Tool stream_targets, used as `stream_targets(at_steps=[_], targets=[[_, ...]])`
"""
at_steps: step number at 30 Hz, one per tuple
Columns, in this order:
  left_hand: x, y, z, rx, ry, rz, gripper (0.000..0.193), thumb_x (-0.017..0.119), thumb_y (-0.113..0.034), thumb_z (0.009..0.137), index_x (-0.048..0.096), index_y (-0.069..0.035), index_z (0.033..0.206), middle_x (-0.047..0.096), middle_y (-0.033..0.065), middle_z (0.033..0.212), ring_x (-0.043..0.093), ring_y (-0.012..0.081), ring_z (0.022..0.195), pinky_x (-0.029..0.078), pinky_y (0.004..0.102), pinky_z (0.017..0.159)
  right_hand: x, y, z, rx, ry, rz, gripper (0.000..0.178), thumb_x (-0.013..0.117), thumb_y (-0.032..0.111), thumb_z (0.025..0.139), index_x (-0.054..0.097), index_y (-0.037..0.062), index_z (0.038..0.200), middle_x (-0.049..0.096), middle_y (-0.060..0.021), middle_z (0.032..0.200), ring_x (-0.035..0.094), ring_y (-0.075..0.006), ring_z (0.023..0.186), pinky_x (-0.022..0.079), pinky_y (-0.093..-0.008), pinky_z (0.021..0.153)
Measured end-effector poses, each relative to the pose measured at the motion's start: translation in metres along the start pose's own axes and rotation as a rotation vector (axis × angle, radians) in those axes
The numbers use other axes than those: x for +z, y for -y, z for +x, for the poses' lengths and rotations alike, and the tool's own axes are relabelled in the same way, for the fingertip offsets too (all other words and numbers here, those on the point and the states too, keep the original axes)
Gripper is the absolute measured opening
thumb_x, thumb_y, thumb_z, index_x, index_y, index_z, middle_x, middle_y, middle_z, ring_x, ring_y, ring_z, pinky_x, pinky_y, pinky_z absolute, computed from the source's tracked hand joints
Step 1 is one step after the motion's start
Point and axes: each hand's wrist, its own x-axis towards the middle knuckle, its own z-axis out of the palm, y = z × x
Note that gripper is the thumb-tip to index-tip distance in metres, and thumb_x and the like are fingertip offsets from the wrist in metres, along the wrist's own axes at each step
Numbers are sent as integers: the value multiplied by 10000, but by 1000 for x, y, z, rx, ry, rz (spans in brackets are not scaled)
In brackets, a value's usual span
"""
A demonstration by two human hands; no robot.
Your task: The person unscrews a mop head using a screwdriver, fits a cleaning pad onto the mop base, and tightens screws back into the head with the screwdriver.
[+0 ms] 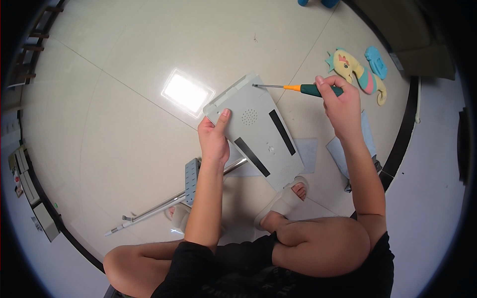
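My left hand grips the left edge of a flat light-grey plastic panel, thumb on its face and fingers behind. The panel is tilted and has a round patch of small holes and two black strips. In my right hand is a screwdriver with a green and orange handle, its fingers closed round the handle. The screwdriver's shaft points left, and its tip is at a small dark spot near the panel's far corner. Whether a screw sits there is too small to tell.
Beyond my right hand lie a stuffed seahorse toy and a blue plastic item. A metal pole and a grey perforated plate are at my left forearm. Grey-blue sheets lie on the tiled floor near my slippered feet.
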Motion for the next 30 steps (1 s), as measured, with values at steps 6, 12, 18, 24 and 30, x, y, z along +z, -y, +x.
stream_targets(at_steps=[6,12,18,24,30], targets=[[3,-2,-1,4,-17,-25,251,708,-89,966,665,12,1191,719,115,1164,675,188,1058,526,331,965,1,-1,-1,151,17,129,256,679,275,1009,653,46,897,457,92,570,350,7,444,233,-197,412],[4,-3,-4,12,-21,30,276,710,-83,961,655,16,1213,716,110,1166,678,192,1051,522,335,971,0,0,-6,241,-4,248,263,707,296,985,673,52,891,431,91,558,313,-2,465,216,-225,432],[13,-6,-8,44,39,9,404,731,-116,934,597,-16,1301,677,95,1225,650,214,1110,523,366,972,-6,13,-11,230,178,-77,242,675,250,999,692,31,896,469,42,536,389,-30,439,273,-224,408],[9,-5,-7,-17,23,-2,565,730,-107,931,511,20,1436,643,138,1312,622,233,1183,489,369,1031,-15,19,-17,-122,248,-392,276,706,217,975,669,-5,814,492,11,567,406,-66,539,326,-274,494],[7,-4,-6,-17,18,-16,554,725,-101,932,513,28,1427,649,135,1301,625,232,1180,491,373,1029,-16,19,-18,-224,244,-418,230,721,180,954,666,5,815,492,-10,567,418,-77,525,327,-272,484]])
